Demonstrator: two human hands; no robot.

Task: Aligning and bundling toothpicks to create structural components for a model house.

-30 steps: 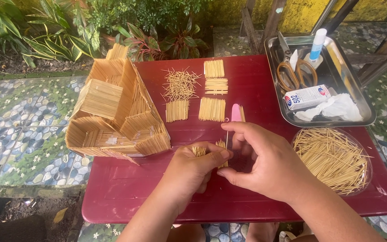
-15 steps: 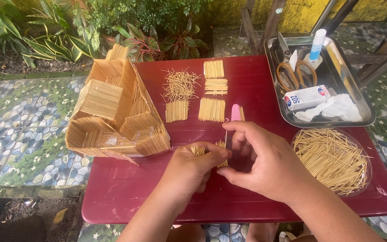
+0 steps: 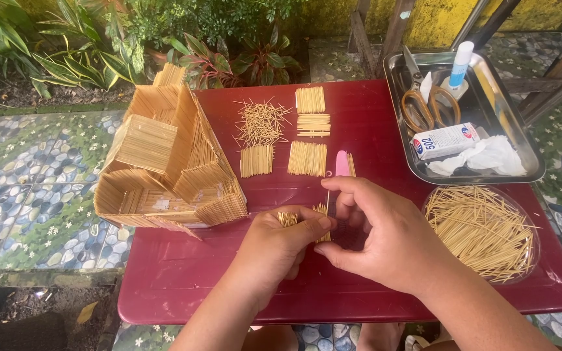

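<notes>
Toothpick panel (image 3: 304, 218), low over the red table (image 3: 359, 286) near its front edge, pinched by left hand (image 3: 281, 244) and right hand (image 3: 385, 237), both closed on it; toothpick house (image 3: 164, 166) to the left, loose toothpicks in clear dish (image 3: 482, 231) to the right

2 hands (image 3: 333, 244), 1 toothpick house (image 3: 167, 166), 1 tray (image 3: 528, 170), 1 scissors (image 3: 429, 105).
</notes>
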